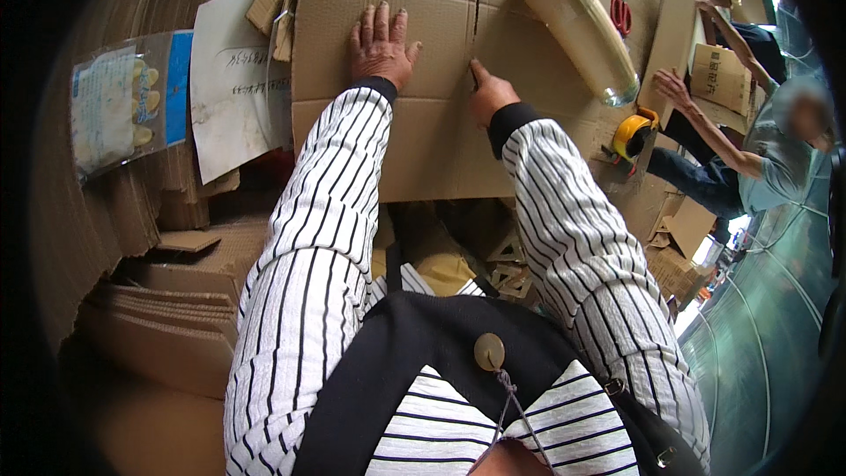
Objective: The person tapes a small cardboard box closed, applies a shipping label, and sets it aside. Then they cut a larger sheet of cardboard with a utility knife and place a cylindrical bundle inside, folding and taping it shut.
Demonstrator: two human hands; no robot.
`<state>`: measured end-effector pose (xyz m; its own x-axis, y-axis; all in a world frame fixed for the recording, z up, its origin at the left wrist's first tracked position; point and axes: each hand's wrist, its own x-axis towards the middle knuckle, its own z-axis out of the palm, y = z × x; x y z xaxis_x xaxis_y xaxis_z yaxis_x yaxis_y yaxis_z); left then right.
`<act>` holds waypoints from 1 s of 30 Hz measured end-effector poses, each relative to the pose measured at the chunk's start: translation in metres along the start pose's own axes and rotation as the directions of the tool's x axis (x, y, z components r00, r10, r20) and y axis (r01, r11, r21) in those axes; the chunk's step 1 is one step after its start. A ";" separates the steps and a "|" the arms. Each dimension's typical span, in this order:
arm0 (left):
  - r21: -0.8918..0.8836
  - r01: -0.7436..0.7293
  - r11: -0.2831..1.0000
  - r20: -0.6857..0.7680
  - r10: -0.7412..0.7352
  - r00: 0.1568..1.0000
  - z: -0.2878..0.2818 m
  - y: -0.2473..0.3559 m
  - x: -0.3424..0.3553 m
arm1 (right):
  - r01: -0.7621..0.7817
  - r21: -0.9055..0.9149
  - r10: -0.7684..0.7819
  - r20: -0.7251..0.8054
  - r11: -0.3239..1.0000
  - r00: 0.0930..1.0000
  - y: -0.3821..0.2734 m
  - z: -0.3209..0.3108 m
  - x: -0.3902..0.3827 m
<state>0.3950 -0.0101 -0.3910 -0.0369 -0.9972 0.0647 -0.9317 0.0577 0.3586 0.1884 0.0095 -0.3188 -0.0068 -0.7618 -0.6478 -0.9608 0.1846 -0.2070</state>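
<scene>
A wide brown cardboard sheet [335, 53] lies flat before me, with creases across it and a dark slit running down from its far edge. My left hand [383, 51] rests palm down on the sheet, left of the slit, fingers stretched and slightly apart. Near the slit's lower end is my right hand [493, 97], its index finger pointing along that line and its other fingers curled in. Anything inside those curled fingers is hidden. A roll of brown tape-like film [577, 31] lies right of the slit, with red-handled scissors [620, 14] beyond it.
A yellow tape dispenser [633, 136] sits at the right edge. Stacked cardboard [159, 300], a white paper sheet [231, 79] and a clear packet [123, 106] are on the left. At far right, a co-worker [775, 141] reaches toward cardboard pieces.
</scene>
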 end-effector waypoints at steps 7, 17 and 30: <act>-0.026 -0.080 0.996 0.172 0.083 0.982 -0.019 0.009 -0.094 | -0.092 0.112 0.086 0.061 0.989 0.994 -0.010 -0.008 -0.007; 0.007 -0.073 0.997 0.144 0.071 0.987 -0.019 0.012 -0.101 | -0.019 0.068 0.023 -0.055 0.998 0.998 0.000 0.010 -0.005; 0.052 -0.085 0.995 0.072 0.081 0.994 -0.012 0.009 -0.094 | 0.023 -0.096 -0.028 -0.058 0.995 0.998 0.013 0.048 -0.066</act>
<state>0.3947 0.0850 -0.3833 -0.1386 -0.9900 0.0263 -0.9428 0.1400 0.3025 0.1896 0.0922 -0.3144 0.0044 -0.8014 -0.5981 -0.9828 0.1070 -0.1506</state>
